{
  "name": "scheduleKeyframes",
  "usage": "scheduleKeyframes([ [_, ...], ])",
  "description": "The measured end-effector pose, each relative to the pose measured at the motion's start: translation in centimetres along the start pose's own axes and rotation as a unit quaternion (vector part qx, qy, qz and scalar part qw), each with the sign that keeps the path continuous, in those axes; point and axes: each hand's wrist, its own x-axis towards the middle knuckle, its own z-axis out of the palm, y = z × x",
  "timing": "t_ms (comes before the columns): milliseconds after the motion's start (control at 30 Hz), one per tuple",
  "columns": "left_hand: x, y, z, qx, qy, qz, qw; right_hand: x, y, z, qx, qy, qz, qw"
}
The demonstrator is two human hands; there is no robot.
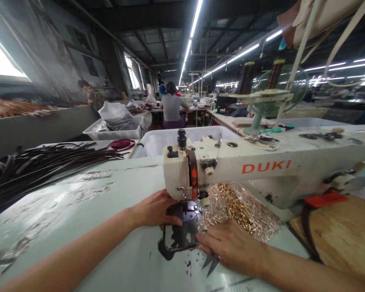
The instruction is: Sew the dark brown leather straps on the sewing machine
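Note:
A white sewing machine marked DUKI stands across the table. My left hand lies left of the needle area, thumb stretched along the worn metal bed plate. Its fingertips are partly hidden by the machine head. A short dark strip shows between its thumb and fingers, close to the presser foot. My right hand is closed around a pair of scissors, whose two pointed blades stick out below the palm. Its fingertips reach the right edge of the bed plate.
Gold metal hardware in clear plastic is heaped under the machine arm. Dark straps and a maroon roll lie left. Behind are a white bin, a green fan and a seated person. A wooden board lies right.

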Motion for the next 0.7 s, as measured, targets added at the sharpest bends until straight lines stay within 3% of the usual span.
scheduleKeyframes([
  [367,-3.0,4.0,0.4,0.149,-0.035,-0.084,0.985,-0.1,-0.2,-0.2,0.011,-0.021,0.01,1.0],
  [700,-2.9,6.3,2.2,0.22,-0.012,-0.144,0.965,-0.1,-0.1,0.0,0.014,-0.018,0.006,1.0],
])
